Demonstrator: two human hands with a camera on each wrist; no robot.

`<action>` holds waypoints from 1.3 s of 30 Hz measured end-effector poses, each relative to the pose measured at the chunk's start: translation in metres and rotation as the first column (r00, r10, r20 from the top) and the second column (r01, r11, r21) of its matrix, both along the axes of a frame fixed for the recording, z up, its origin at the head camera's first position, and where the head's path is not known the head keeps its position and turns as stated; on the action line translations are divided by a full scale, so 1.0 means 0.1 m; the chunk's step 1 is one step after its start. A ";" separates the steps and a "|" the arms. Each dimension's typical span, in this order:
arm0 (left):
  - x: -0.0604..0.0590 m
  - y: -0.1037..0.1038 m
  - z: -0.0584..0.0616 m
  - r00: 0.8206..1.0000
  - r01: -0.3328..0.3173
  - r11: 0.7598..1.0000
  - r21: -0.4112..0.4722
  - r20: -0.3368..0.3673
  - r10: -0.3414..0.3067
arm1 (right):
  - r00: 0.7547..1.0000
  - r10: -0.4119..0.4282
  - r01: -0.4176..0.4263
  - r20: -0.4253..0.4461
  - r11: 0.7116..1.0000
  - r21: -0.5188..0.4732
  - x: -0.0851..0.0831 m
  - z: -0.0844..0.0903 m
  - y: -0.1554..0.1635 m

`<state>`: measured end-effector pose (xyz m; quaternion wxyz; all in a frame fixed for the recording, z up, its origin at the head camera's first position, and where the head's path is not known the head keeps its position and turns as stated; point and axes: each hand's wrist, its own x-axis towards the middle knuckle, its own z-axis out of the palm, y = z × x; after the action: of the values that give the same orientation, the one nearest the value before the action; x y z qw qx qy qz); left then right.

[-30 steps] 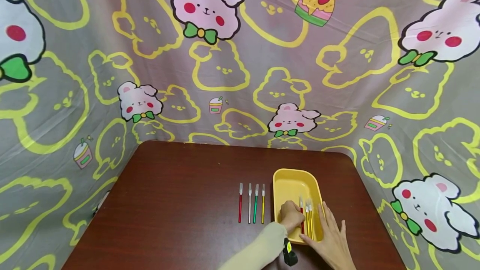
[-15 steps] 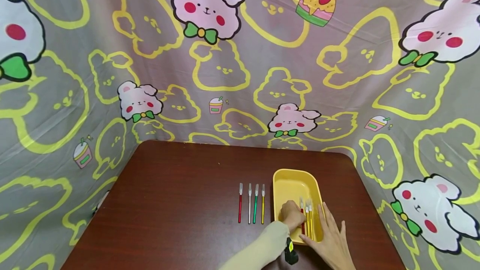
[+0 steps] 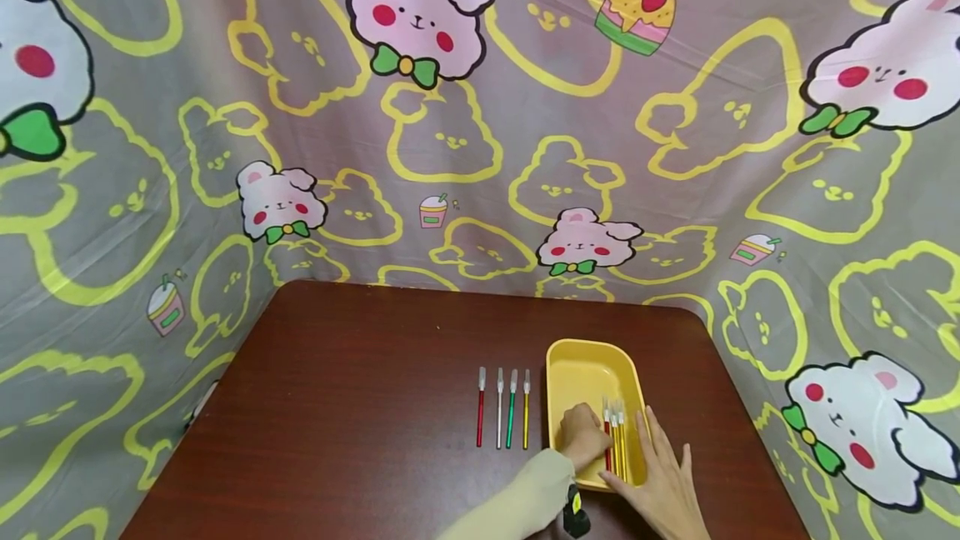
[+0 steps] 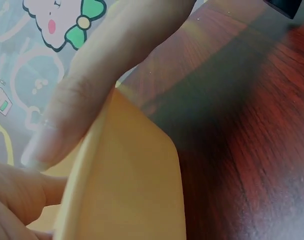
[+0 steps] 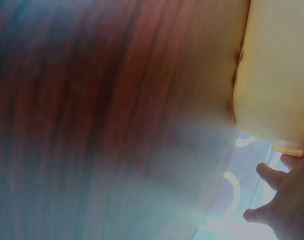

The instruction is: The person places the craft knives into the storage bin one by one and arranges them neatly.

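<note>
Left hand (image 3: 583,437) sits inside the yellow tray (image 3: 585,357), at its near-left corner, fingers curled down onto the red-handled craft knife (image 3: 607,444). It looks like a pinch on the handle, but the fingertips are hidden, so the grip is a judgement. Right hand (image 3: 663,482) lies flat with fingers straight and spread, pressing the tray's near-right rim and holding nothing. In the right wrist view only blurred fingertips (image 5: 272,175) show below the tray's outer wall.

Red knife lies in the tray's near half, just beside a few yellow-handled knives (image 3: 619,444), all parallel and pointing away from the person. Left of the tray, near but not touching it, a row of four knives (image 3: 502,407) lies on the brown table (image 3: 360,407): red, white, green, yellow, evenly spaced, caps pointing away.

Handling, judged: knife is light, thin, stiff, with a smooth handle that is likely slippery and prone to roll. The far tip looks capped, though that is too small to confirm. Best hold is a thumb-and-finger pinch mid-handle, away from the blade end. The tray seems light plastic and slides easily, hence the flat bracing palm.
</note>
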<state>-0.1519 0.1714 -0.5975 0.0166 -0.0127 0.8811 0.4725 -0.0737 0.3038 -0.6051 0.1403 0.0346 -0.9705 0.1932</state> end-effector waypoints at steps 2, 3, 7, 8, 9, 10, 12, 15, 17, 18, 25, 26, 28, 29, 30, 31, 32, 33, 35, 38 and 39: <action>0.01 -0.03 0.02 1.000 0.005 1.000 0.013 -0.015 -0.005 | 1.000 0.004 -0.005 -0.015 1.000 -0.005 0.00 -0.01 0.00; 0.02 -0.04 0.04 1.000 0.009 1.000 0.020 -0.020 -0.009 | 1.000 0.006 -0.006 -0.020 1.000 -0.010 0.00 -0.01 0.01; 0.05 -0.10 0.18 0.999 0.038 0.998 0.052 -0.021 -0.037 | 0.999 0.018 -0.019 -0.041 1.000 -0.024 0.00 -0.02 0.00; 0.05 -0.12 0.23 0.999 0.046 0.997 0.068 -0.013 -0.045 | 0.999 0.019 -0.020 -0.041 1.000 -0.024 -0.01 -0.02 0.00; 0.05 -0.15 0.28 0.998 0.054 0.995 0.080 -0.017 -0.052 | 0.999 0.018 -0.019 -0.039 1.000 -0.022 -0.01 -0.02 -0.01; 0.05 -0.17 0.33 0.998 0.063 0.994 0.092 -0.021 -0.061 | 0.999 0.017 -0.017 -0.038 1.000 -0.018 -0.01 -0.01 -0.01; 0.05 -0.23 0.40 0.996 0.082 0.991 0.106 -0.048 -0.077 | 1.000 0.010 -0.010 -0.029 1.000 -0.013 -0.01 0.00 -0.02; 0.05 -0.32 0.47 0.995 0.085 0.988 0.132 -0.053 -0.079 | 1.000 0.002 -0.003 -0.023 1.000 -0.008 -0.02 0.02 -0.03; 0.05 -0.38 0.49 0.996 0.086 0.984 0.157 -0.048 -0.079 | 1.000 0.001 -0.001 -0.016 1.000 -0.009 -0.03 0.02 -0.04; 0.05 -0.42 0.50 0.996 0.087 0.979 0.182 -0.039 -0.081 | 1.000 -0.001 0.000 -0.015 1.000 -0.009 -0.02 0.02 -0.04; 0.07 -0.65 0.58 0.994 0.107 0.936 0.334 -0.004 -0.113 | 1.000 -0.021 0.021 0.013 1.000 0.008 -0.01 0.00 -0.02; 0.07 -0.68 0.59 0.994 0.107 0.936 0.336 -0.005 -0.112 | 1.000 -0.021 0.021 0.015 1.000 0.009 -0.01 0.00 -0.02; 0.08 -0.73 0.61 0.994 0.106 0.933 0.345 -0.006 -0.111 | 1.000 -0.018 0.018 0.012 1.000 0.010 -0.02 0.00 -0.01; 0.08 -0.75 0.62 0.994 0.106 0.931 0.350 -0.008 -0.110 | 1.000 -0.018 0.018 0.009 1.000 0.012 -0.02 0.00 -0.01; 0.08 -0.77 0.63 0.994 0.106 0.931 0.350 -0.011 -0.109 | 1.000 -0.017 0.017 0.005 1.000 0.013 -0.02 0.00 -0.01; 0.08 -0.80 0.63 0.994 0.103 0.930 0.354 -0.008 -0.107 | 1.000 -0.017 0.017 0.003 1.000 0.014 -0.02 0.00 -0.01; 0.08 -0.82 0.64 0.995 0.101 0.931 0.351 -0.012 -0.104 | 1.000 -0.018 0.018 0.004 1.000 0.016 -0.02 0.00 -0.01; 0.07 -0.85 0.65 0.995 0.097 0.929 0.357 -0.013 -0.099 | 1.000 -0.018 0.018 0.006 1.000 0.017 -0.02 0.00 -0.01; 0.06 -0.90 0.65 0.996 0.091 0.933 0.348 -0.025 -0.088 | 1.000 -0.017 0.017 0.008 1.000 0.016 -0.02 0.00 -0.01; 0.04 -0.97 0.65 0.997 0.080 0.928 0.363 -0.029 -0.074 | 1.000 -0.014 0.014 0.006 1.000 0.009 -0.01 0.00 -0.01; 0.03 -1.00 0.64 0.997 0.071 0.926 0.370 -0.025 -0.067 | 1.000 -0.012 0.012 0.003 1.000 0.005 -0.01 -0.01 -0.01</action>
<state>-0.1489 0.0716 -0.5339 0.0298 0.0246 0.7762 0.6293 -0.0749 0.3025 -0.6056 0.1401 0.0289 -0.9713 0.1899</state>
